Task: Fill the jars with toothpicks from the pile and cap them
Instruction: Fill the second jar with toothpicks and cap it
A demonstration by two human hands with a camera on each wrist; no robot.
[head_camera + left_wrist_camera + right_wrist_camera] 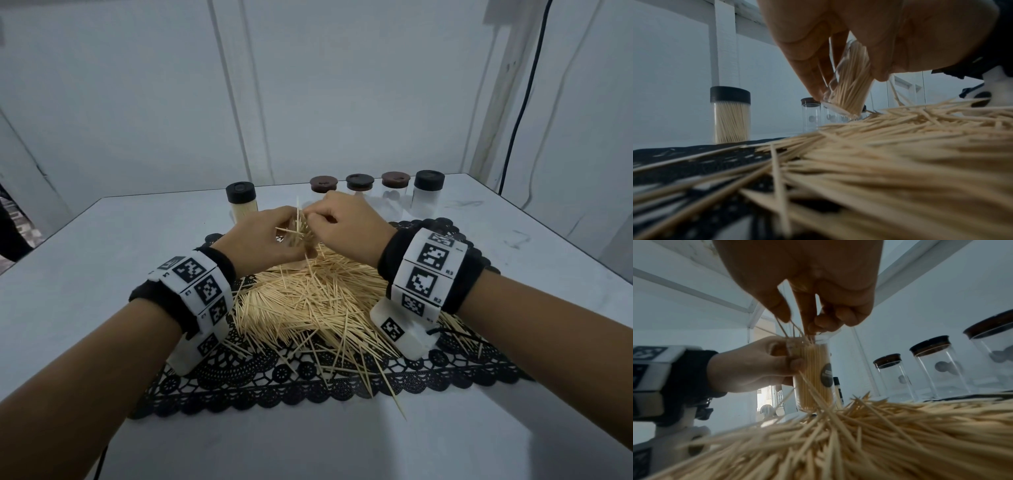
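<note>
My left hand (265, 240) grips an uncapped clear jar (816, 374) packed with toothpicks, holding it just above the far edge of the toothpick pile (318, 301). The same jar (851, 84) shows tilted between the fingers in the left wrist view. My right hand (342, 222) is over the jar's mouth and pinches a few toothpicks (795, 331) that stick out of it. A filled jar with a black cap (241, 202) stands at the back left. Several empty capped jars (394, 192) stand in a row at the back.
The pile lies on a black lace mat (308, 380) on a white table (85, 274). White walls close the table's far side, and a black cable (524, 99) hangs at the right. Loose toothpicks stray over the mat's front edge.
</note>
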